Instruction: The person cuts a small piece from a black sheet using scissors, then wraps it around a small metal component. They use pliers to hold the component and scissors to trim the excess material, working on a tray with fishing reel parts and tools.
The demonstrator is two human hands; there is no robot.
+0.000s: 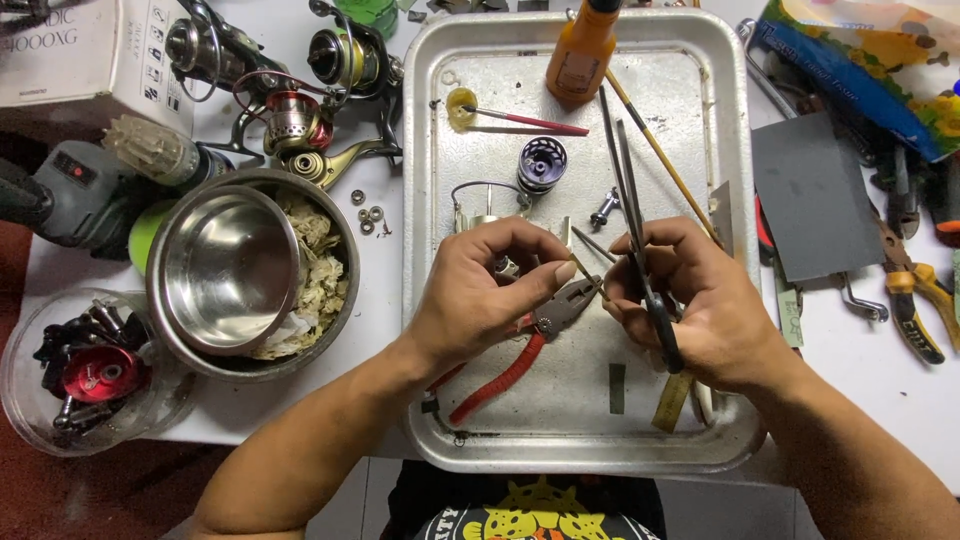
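Both hands work over a metal tray (440, 200). My left hand (475, 295) pinches a small thin metal part (575, 268) between thumb and forefinger, and a shiny reel part shows under its fingers. My right hand (705, 315) grips a long thin black tool (628, 190), like tweezers or scissors, whose points aim away from me. The two hands almost touch at the fingertips. Red-handled pliers (505, 375) lie on the tray under my left hand, jaws toward the small part.
On the tray are an orange bottle (580, 50), a purple spool (542, 163), a red-handled brush (530, 122) and a wooden stick (665, 160). Left of it stand nested steel bowls (230, 270), fishing reels (300, 115) and a plastic tub (85, 375). A grey sheet (815, 195) and yellow-handled pliers (915, 305) lie right.
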